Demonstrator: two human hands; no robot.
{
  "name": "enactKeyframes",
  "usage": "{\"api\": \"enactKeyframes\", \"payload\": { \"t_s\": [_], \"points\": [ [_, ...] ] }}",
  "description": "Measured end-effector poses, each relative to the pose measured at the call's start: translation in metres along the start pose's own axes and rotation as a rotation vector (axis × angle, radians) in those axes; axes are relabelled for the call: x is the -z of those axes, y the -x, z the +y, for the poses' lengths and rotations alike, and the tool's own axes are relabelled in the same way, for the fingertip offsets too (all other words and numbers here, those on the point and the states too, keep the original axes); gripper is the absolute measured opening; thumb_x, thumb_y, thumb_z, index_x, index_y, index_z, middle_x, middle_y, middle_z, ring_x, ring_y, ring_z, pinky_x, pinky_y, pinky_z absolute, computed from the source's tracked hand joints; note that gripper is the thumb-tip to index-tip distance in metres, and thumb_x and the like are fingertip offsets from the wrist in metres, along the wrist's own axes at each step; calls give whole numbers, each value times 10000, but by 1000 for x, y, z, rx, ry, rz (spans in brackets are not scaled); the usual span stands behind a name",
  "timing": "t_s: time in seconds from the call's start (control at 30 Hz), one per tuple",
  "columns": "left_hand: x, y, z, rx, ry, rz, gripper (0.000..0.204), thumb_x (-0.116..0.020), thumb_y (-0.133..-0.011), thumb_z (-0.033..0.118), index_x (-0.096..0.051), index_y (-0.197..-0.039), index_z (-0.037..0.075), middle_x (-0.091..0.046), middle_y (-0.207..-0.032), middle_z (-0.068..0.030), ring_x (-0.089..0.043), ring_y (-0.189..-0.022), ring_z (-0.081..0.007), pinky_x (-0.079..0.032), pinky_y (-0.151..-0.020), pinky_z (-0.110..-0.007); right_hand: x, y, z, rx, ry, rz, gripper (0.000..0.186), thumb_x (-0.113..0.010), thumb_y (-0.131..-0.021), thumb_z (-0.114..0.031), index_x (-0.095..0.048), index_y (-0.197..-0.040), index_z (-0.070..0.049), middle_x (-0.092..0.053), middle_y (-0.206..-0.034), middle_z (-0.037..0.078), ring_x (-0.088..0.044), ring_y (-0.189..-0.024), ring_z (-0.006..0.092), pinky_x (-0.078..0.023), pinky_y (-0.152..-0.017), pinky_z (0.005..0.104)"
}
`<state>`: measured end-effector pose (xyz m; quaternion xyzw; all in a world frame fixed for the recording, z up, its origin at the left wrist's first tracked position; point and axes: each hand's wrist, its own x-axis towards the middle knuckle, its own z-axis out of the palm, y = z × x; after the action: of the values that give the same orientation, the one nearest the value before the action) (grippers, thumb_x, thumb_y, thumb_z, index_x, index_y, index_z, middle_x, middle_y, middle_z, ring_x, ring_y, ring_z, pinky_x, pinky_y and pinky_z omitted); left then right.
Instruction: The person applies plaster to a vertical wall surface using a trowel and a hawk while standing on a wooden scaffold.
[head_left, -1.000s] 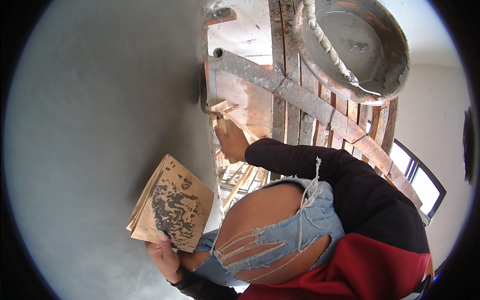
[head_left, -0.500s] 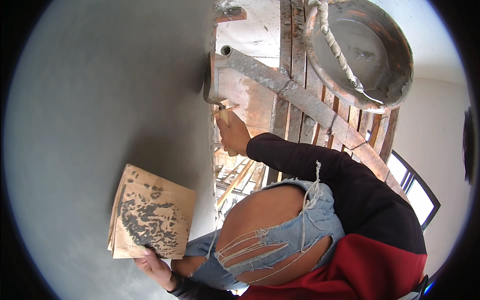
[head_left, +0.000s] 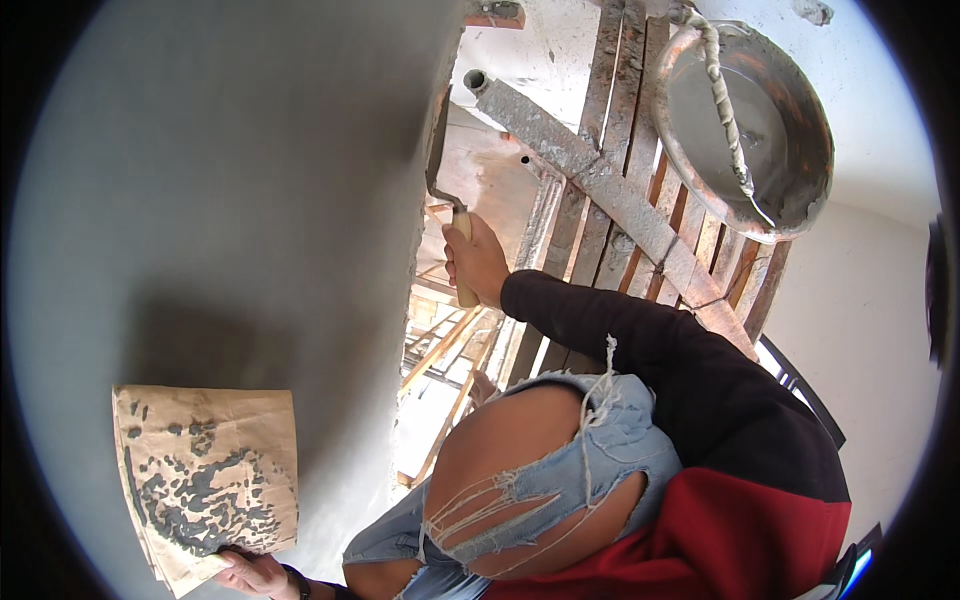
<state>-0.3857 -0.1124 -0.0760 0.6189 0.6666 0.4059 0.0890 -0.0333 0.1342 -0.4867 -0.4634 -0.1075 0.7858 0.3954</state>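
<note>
Two hands show: the right hand (head_left: 478,262) grips one trowel (head_left: 441,160) against the grey wall (head_left: 230,180); the left hand (head_left: 252,574) pinches what looks like one folded, mortar-smeared paper sack (head_left: 205,475), low on the wall.

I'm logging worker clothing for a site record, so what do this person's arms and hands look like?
The right hand is bare, with no glove; its arm wears a long black sleeve reaching the wrist. The left hand is also bare, with a dark band at the wrist. No cables or markings show.
</note>
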Motion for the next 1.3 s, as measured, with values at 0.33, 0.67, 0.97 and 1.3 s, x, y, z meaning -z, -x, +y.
{"api": "enactKeyframes", "payload": {
  "t_s": [0.33,0.67,0.97,1.3],
  "points": [
    [-62,8,15,-29,-197,337,359,-527,-992,186,-576,-1113,-149,-612,-1109,-220,-585,-950,-242,-451,-846,-327,-7,-17,-2,-43,71,26,337,-454,-1033,-428,-451,-926,-108,-478,-674,8,-481,-502,110,-432,-439,299],
    [-60,22,4,-37,-503,412,355,-529,-994,198,-590,-1072,-142,-608,-1035,-195,-571,-897,-228,-442,-801,-322,-18,-6,23,-176,42,97,341,-433,-1041,-395,-431,-871,-99,-456,-631,22,-463,-468,127,-422,-424,299],
    [-62,24,-14,-129,-560,459,356,-531,-996,210,-604,-1036,-136,-605,-968,-173,-559,-848,-215,-434,-759,-317,-5,55,76,-264,50,18,378,-426,-1036,-433,-439,-872,-94,-446,-589,11,-449,-440,119,-411,-396,294],
    [-50,41,-29,-229,-602,498,362,-533,-998,223,-618,-995,-129,-601,-894,-148,-545,-795,-202,-424,-714,-312,-10,-7,0,-168,-15,43,476,-373,-1015,-557,-433,-886,-103,-465,-654,29,-464,-496,162,-431,-465,349]
  ]
}}
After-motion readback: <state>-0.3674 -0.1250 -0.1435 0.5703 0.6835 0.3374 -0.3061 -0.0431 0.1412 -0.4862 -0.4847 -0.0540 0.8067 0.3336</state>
